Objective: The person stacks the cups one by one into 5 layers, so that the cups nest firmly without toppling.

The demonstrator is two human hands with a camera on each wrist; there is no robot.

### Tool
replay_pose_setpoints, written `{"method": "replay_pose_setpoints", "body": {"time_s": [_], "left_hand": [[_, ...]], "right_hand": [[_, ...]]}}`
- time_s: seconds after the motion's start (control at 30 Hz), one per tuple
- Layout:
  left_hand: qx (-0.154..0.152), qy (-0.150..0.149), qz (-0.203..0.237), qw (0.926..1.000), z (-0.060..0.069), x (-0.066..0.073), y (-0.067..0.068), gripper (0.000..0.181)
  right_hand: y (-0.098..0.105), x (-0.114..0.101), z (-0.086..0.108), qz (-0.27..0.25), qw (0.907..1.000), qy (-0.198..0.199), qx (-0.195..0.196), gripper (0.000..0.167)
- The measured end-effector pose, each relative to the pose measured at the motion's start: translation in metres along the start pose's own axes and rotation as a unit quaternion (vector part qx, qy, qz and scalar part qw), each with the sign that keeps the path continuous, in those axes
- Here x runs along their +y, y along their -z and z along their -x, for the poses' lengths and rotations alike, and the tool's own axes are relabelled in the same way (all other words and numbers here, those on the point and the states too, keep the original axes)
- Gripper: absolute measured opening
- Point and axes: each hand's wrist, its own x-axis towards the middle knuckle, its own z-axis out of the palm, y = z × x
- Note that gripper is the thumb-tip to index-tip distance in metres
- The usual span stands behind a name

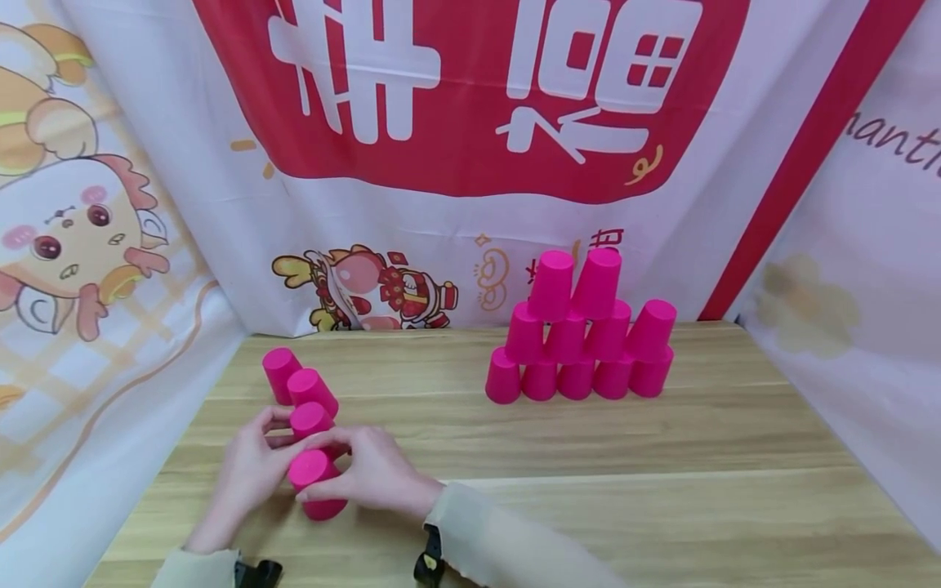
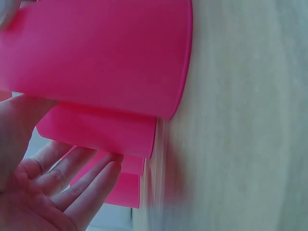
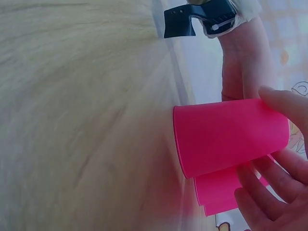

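Observation:
Several pink cups stand upside down in a slanting row at the left of the table. My right hand (image 1: 378, 469) holds the nearest pink cup (image 1: 309, 467), its thumb on the near side and its fingers on the far side. My left hand (image 1: 253, 465) is beside the row, its thumb reaching behind that nearest cup. In the left wrist view, the left fingers (image 2: 89, 185) are fairly straight and lie against the second cup (image 2: 103, 127). Two farther cups, a middle one (image 1: 312, 392) and the farthest one (image 1: 280, 374), stand beyond the hands.
At the back right rises a stacked wall of pink cups (image 1: 566, 339) in three tiers, its top tier two cups wide. The wooden table (image 1: 588, 506) meets a printed cloth backdrop (image 1: 470, 216) behind and at both sides. Dark straps (image 1: 430, 557) circle both wrists.

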Motion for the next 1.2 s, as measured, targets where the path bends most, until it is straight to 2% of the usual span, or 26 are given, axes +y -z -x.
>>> {"method": "replay_pose_setpoints", "body": {"time_s": [0.13, 0.37, 0.57, 0.83, 1.03, 1.2], "left_hand": [[0.004, -0.002, 0.005, 1.0000, 0.000, 0.002, -0.001, 0.058], [-0.003, 0.018, 0.011, 0.9998, 0.000, 0.004, -0.002, 0.063], [-0.005, 0.025, 0.008, 0.9996, 0.000, 0.004, -0.001, 0.070], [-0.003, 0.017, 0.007, 0.9998, -0.002, 0.003, -0.001, 0.067], [-0.005, 0.018, 0.004, 0.9998, -0.003, 0.003, -0.002, 0.068], [-0.008, 0.025, 0.010, 0.9996, -0.001, 0.004, -0.001, 0.068]], "right_hand": [[0.007, 0.003, 0.004, -0.012, 0.9998, -0.013, -0.003, 0.051], [0.029, 0.011, 0.013, -0.018, 0.9993, -0.032, 0.005, 0.047], [0.058, 0.020, 0.022, 0.003, 0.9982, -0.059, 0.009, 0.046], [0.100, 0.031, 0.044, 0.014, 0.9961, -0.084, 0.022, 0.052], [0.130, 0.039, 0.065, 0.038, 0.9955, -0.068, 0.055, 0.052], [0.151, 0.050, 0.086, 0.047, 0.9914, -0.079, 0.093, 0.053]]}}
